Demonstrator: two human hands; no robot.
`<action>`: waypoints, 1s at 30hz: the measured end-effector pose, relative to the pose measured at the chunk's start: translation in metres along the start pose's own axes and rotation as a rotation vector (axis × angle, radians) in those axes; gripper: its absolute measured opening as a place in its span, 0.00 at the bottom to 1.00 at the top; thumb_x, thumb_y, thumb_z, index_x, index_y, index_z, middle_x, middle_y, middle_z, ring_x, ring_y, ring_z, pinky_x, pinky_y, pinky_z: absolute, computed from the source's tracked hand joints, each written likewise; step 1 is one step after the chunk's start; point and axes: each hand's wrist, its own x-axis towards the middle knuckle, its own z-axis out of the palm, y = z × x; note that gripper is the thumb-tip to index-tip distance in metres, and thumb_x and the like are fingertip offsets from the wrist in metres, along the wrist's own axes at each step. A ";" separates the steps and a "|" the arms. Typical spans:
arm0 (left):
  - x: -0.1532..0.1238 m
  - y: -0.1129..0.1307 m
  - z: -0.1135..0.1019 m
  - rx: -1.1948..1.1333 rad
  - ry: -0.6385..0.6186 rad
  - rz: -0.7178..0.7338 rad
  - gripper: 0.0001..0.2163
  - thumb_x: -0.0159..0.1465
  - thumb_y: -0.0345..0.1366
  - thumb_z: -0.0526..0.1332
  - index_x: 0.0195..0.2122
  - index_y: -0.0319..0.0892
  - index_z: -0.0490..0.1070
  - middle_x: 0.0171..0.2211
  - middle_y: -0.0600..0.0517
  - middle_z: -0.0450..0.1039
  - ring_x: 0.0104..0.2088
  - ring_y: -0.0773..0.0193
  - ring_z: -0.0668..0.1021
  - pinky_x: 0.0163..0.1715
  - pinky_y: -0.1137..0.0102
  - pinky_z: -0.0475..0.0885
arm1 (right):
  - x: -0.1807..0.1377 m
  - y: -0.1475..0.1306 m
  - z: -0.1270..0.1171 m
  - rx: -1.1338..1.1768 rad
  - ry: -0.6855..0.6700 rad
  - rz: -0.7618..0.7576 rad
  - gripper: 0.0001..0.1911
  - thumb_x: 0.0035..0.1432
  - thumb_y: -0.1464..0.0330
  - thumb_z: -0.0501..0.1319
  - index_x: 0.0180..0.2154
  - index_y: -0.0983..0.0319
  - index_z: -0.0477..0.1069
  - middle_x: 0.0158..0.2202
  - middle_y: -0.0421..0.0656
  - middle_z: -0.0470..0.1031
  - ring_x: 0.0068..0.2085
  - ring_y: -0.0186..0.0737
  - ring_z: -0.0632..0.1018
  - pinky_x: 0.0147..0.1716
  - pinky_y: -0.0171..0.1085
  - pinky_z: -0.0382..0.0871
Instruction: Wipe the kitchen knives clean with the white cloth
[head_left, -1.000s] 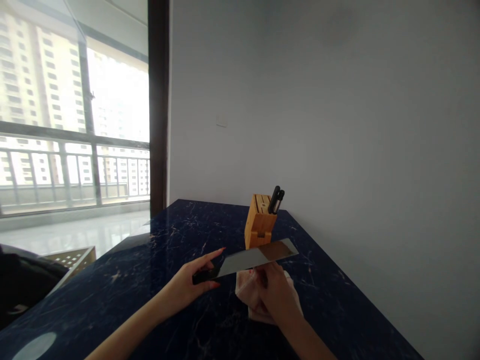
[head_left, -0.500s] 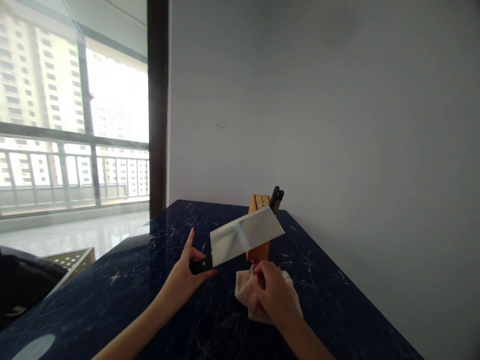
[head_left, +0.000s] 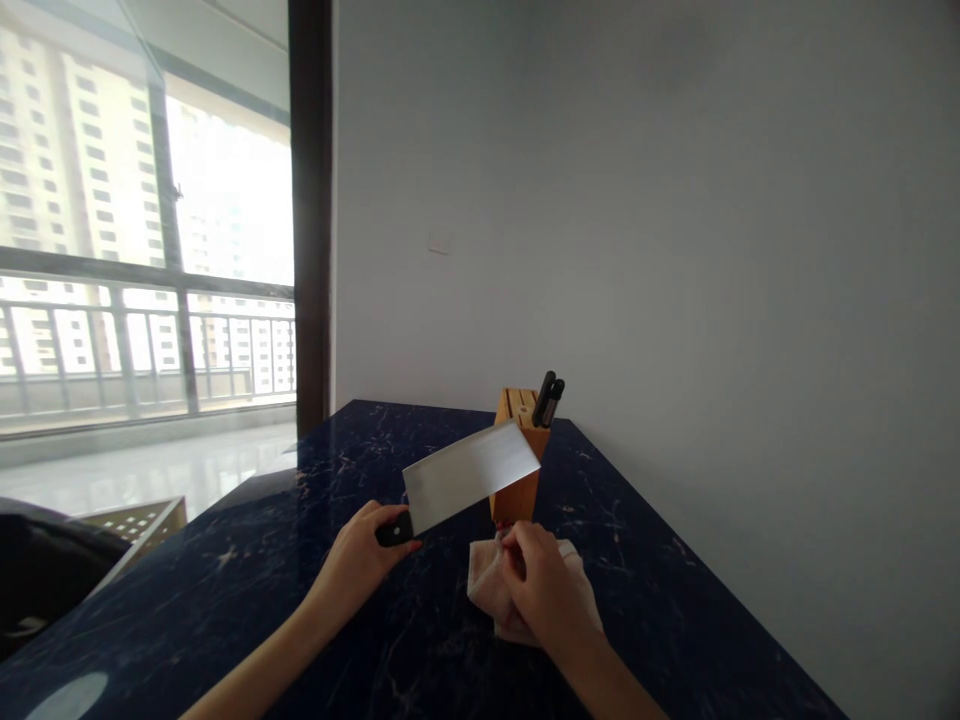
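Held a broad, rectangular steel cleaver [head_left: 471,480] by its black handle [head_left: 395,530] in the bare left hand [head_left: 364,545], aloft over a dark blue table veined like marble [head_left: 645,600]. Gripped close to the root of the blade [head_left: 454,488], with the thumb pressed to the near side and the fingers curled behind. Tilted the cleaver's long axis up from that grip, to the right and away, with one broad face toward the near side. Pinched, to all appearances, a raised fold of a crumpled, pale pink cloth [head_left: 484,590] between thumb and fingers of the bare right hand [head_left: 546,580], low at the table, below the outer end of the blade. Showed a gap in view between blade and right hand, the latter nearer to the outer end than to the handle. Hid part of an upright, slotted, yellow-brown wooden block [head_left: 517,500], just beyond the cloth, behind that outer end. Showed two slim, black-handled tools [head_left: 542,400] at the block's right side.
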 end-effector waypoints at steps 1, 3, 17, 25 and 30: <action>0.000 0.000 0.000 0.002 0.002 -0.003 0.15 0.49 0.42 0.62 0.37 0.43 0.72 0.29 0.53 0.67 0.31 0.60 0.73 0.31 0.70 0.66 | 0.000 0.000 0.000 -0.002 0.003 -0.002 0.08 0.50 0.78 0.50 0.28 0.59 0.62 0.30 0.38 0.68 0.35 0.36 0.69 0.36 0.35 0.59; -0.001 0.000 0.000 0.013 0.008 -0.007 0.15 0.48 0.42 0.63 0.36 0.43 0.71 0.30 0.53 0.68 0.32 0.60 0.73 0.32 0.70 0.66 | 0.000 -0.001 0.000 0.004 0.005 -0.011 0.08 0.50 0.78 0.50 0.28 0.59 0.63 0.30 0.39 0.68 0.35 0.37 0.69 0.36 0.35 0.59; -0.011 -0.010 0.015 0.115 -0.161 0.013 0.12 0.52 0.41 0.60 0.35 0.46 0.59 0.29 0.55 0.71 0.30 0.62 0.75 0.28 0.73 0.62 | -0.002 -0.001 0.003 0.024 -0.054 -0.033 0.10 0.48 0.78 0.50 0.30 0.60 0.64 0.31 0.40 0.68 0.36 0.39 0.68 0.37 0.36 0.58; -0.012 -0.010 0.019 0.273 -0.197 0.025 0.17 0.49 0.50 0.60 0.35 0.46 0.61 0.29 0.54 0.74 0.29 0.58 0.77 0.25 0.73 0.61 | -0.003 -0.003 0.001 0.017 -0.065 -0.063 0.08 0.47 0.77 0.52 0.28 0.59 0.64 0.31 0.39 0.68 0.35 0.37 0.68 0.36 0.35 0.58; -0.014 -0.001 0.009 0.403 -0.224 0.058 0.17 0.55 0.53 0.53 0.40 0.49 0.66 0.31 0.52 0.76 0.33 0.55 0.78 0.27 0.72 0.62 | -0.002 -0.003 0.002 -0.014 -0.023 -0.022 0.07 0.45 0.77 0.52 0.27 0.59 0.62 0.29 0.39 0.68 0.33 0.37 0.68 0.34 0.34 0.58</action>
